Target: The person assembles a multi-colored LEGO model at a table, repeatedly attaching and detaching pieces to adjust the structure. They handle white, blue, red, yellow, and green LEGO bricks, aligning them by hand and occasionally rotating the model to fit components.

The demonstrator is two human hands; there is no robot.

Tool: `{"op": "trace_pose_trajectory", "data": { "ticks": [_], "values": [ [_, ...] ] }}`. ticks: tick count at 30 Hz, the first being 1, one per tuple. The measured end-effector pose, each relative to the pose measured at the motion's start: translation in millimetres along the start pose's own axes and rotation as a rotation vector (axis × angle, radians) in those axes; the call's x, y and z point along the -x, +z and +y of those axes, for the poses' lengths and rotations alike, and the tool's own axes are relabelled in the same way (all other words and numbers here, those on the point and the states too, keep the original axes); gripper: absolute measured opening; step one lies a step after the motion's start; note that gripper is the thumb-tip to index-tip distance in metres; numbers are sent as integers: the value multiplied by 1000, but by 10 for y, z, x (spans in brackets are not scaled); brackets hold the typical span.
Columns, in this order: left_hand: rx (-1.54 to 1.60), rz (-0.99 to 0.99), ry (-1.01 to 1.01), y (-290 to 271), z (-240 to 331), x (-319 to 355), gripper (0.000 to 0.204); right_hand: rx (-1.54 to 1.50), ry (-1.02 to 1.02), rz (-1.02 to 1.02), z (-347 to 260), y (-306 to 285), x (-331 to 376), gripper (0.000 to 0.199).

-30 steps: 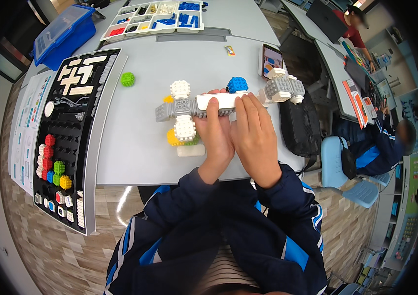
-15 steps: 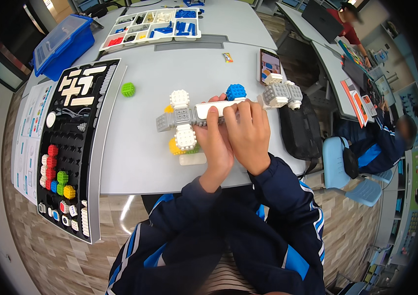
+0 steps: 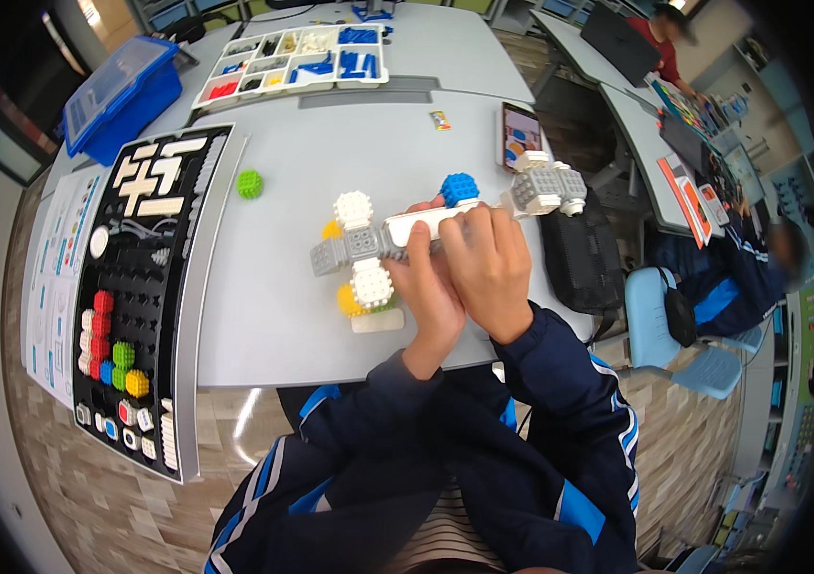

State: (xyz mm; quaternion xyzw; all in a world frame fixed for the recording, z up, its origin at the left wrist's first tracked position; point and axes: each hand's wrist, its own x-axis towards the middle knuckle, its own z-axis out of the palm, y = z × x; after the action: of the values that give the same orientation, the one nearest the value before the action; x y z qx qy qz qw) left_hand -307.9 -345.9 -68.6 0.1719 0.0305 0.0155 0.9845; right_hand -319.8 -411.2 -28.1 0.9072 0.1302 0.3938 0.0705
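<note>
"Our left hand is clamped on the model, isn't it?"

"Yes. Its thumb lies on the white bar and a bit of finger shows past the far edge; the rest is hidden underneath."

"And our right hand?"

"Back toward us, knuckles raised, fingers bent down over the bar's right end. Its fingertips are out of sight, so we can't tell whether they pinch or only press."

"How do our arms run?"

"Up from the lower edge, slanting inward, the 2 wrists near each other."

"Where's the model?"

"Above the near part of the table, with the blue block just beyond the bar. Our right hand covers the stretch before the gray cluster, so we can't see any join."

"What about the yellow block?"

"Partly covered by the model's left end, beside a white plank; we can't make out whether those 2 are attached."

"The phone?"

"Cut off at its near end by the cluster, its screen too small to make out."
</note>
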Motion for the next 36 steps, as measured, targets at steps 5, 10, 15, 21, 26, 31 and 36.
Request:
{"op": "trace_pose_trajectory", "data": {
  "ticks": [5, 10, 15, 21, 26, 31, 36],
  "values": [
    [-7, 41, -94, 8, 11, -7, 41, -38, 3, -12, -14, -26, -12, 19],
    [-111, 22, -99, 42, 80, -47, 35, 58, -34, 47, -14, 2, -24, 19],
    [-64, -6, -150, 17, 87, -101, 32, 90, -18, 81, -11, 61, -23, 19],
    [-52, -1, -227, -35, 89, -90, 33, 85, 0, 64, -56, 66, -13, 20],
    [-140, -97, -225, -10, 148, -92, 40, 109, -26, 79, -61, 54, -6, 20],
    [-172, -112, -232, 42, 172, -53, 41, 111, 23, 38, -90, 76, -23, 21],
    [-180, -153, -223, 21, 203, -37, 36, -18, 25, 138, -94, 100, 11, 22]
  ]
}}
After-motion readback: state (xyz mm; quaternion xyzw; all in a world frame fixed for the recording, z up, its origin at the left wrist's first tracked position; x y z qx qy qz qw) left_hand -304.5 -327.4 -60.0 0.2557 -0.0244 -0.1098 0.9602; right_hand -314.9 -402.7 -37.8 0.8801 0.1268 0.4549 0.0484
